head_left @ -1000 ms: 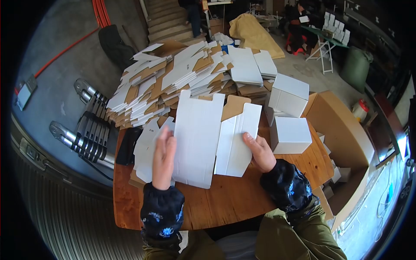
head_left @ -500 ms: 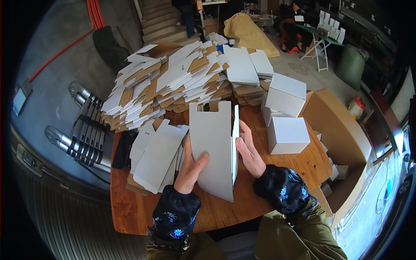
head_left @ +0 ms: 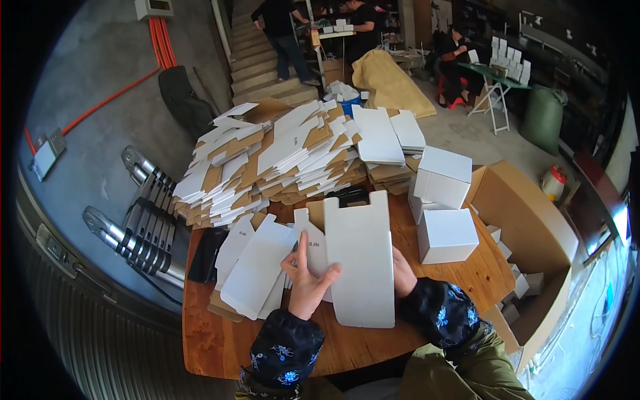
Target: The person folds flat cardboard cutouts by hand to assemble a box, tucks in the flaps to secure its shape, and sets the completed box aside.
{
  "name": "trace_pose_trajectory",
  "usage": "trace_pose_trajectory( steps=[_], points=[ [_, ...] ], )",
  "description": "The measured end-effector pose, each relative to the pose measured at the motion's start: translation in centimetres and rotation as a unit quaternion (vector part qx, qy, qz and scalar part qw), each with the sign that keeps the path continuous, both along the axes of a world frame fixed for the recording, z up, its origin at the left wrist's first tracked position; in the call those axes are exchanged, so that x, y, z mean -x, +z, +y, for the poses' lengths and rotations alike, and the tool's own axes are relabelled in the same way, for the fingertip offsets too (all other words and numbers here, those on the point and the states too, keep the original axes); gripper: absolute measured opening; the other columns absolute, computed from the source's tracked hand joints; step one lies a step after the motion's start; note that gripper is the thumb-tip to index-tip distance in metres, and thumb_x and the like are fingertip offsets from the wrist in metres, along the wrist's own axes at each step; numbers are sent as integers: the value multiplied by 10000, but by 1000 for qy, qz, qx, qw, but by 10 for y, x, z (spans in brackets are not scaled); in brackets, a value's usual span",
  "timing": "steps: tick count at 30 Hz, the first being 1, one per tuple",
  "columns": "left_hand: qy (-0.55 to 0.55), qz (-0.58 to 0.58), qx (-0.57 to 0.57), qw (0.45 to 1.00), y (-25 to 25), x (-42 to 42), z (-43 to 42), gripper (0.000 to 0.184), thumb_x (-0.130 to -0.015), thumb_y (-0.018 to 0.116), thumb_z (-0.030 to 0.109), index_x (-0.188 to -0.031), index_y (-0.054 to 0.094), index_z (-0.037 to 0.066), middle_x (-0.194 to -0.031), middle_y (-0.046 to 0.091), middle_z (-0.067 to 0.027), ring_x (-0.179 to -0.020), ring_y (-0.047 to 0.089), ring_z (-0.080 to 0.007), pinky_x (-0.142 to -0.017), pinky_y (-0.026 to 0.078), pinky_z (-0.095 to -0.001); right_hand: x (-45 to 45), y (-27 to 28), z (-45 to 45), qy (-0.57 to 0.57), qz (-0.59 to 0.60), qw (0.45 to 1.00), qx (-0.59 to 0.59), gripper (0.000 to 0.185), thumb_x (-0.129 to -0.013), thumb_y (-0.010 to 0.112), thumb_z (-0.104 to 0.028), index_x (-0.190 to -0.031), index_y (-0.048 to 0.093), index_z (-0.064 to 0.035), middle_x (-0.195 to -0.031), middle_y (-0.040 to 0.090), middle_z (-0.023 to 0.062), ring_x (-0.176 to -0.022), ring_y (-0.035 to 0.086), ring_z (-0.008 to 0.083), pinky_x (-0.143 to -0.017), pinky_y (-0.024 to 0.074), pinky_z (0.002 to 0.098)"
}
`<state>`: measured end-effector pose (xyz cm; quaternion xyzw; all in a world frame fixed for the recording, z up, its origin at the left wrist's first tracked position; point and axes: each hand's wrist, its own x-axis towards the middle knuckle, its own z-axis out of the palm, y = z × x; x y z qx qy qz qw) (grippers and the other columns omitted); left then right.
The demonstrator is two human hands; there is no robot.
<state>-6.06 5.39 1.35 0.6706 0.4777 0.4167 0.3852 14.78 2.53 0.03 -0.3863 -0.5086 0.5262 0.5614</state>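
Note:
A white cardboard piece [head_left: 361,267] stands upright over the wooden table, its broad panel facing me and a narrower flap angled out at its left. My left hand [head_left: 310,280] grips the left side, thumb on the broad panel's edge and fingers against the flap. At the right edge is my right hand [head_left: 404,272], its fingers partly hidden behind the panel, closed on the cardboard. Flat white pieces [head_left: 257,270] lie on the table left of my left hand.
A big heap of flat cardboard [head_left: 287,150] covers the table's far side. White boxes [head_left: 448,236] stand at the right, beside a large open carton [head_left: 527,220]. A black object [head_left: 207,255] lies at the table's left edge. Several people are in the background.
The cardboard has turned, so its broad panel faces me and the flap shows at the left. My right hand has gone partly behind it. The camera view has tilted up.

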Motion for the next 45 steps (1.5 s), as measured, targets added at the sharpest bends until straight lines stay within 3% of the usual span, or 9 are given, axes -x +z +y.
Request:
trace_pose_trajectory(
  steps=[3, 7, 8, 14, 18, 28, 34, 43, 45],
  points=[
    [57, 47, -27, 997, -12, 5, 7, 1073, -782, 788, 498, -1561, 133, 156, -1216, 256, -202, -1186, 291, -342, -1046, 328, -430, -1, 34, -4, -13, 164, 966, 200, 579, -1050, 339, -459, -1404, 430, -10, -1278, 564, 82, -1136, 523, 117, -894, 456, 249],
    [116, 50, -57, 990, -18, 10, 11, 1079, -783, 797, 463, -1559, 124, 132, -1164, 300, -214, -1130, 345, -331, -1002, 359, -412, -2, 20, 1, 18, 109, 991, 79, 550, -1051, 364, -451, -1360, 470, -8, -1162, 599, 59, -1041, 548, 111, -868, 444, 240],
    [122, 32, -42, 991, -16, 8, 11, 1094, -778, 806, 444, -1557, 112, 115, -1151, 314, -218, -1108, 375, -323, -1002, 360, -416, 5, 20, 0, -44, 12, 999, 28, 499, -1054, 408, -388, -1346, 477, 11, -1144, 607, 63, -1016, 552, 117, -906, 440, 257],
    [112, -7, -110, 988, -15, 9, 14, 1076, -804, 808, 301, -1542, 74, 30, -1303, 370, -255, -1211, 433, -320, -1040, 370, -404, 1, 5, 8, -113, -27, 993, 35, 459, -1048, 444, -355, -1260, 543, 40, -1099, 626, 56, -1005, 549, 120, -916, 436, 259],
    [75, -114, -45, 990, -14, 9, 15, 971, -846, 762, 143, -1506, 80, -66, -1427, 384, -232, -1243, 456, -212, -1047, 390, -321, -3, 9, 8, -74, -14, 996, 35, 482, -1044, 448, -392, -1231, 555, 38, -1076, 622, 24, -982, 548, 94, -876, 445, 244],
    [49, -158, -10, 986, -7, 8, 10, 700, -913, 699, 209, -1423, 287, -37, -1258, 536, -158, -1096, 548, -173, -969, 445, -314, -9, -2, 18, -111, 22, 993, 44, 509, -1045, 415, -432, -1202, 570, 27, -1049, 634, 40, -904, 575, 83, -801, 475, 236],
    [-2, -366, 151, 918, 15, 15, 5, 495, -978, 578, 340, -1331, 458, 13, -1212, 593, -78, -1083, 584, -159, -934, 469, -311, -6, 10, 10, -61, 52, 996, 42, 516, -1046, 406, -429, -1222, 570, 28, -1064, 638, 46, -909, 584, 84, -803, 480, 236],
    [-102, -435, 250, 859, 14, 5, -7, 524, -1022, 450, 426, -1386, 437, 48, -1298, 564, -79, -1183, 542, -174, -1008, 415, -324, 5, -5, 11, -23, -65, 998, 2, 526, -1063, 345, -424, -1233, 538, 35, -1105, 602, 69, -1019, 525, 95, -911, 430, 248],
    [-167, -439, 218, 855, 12, -3, -5, 611, -1017, 451, 435, -1498, 279, 100, -1395, 456, -63, -1265, 454, -188, -1057, 362, -359, 12, -4, 8, -3, -137, 990, -18, 369, -1063, 402, -333, -1199, 536, -17, -1009, 596, 67, -989, 559, 143, -909, 447, 283]
  ],
)
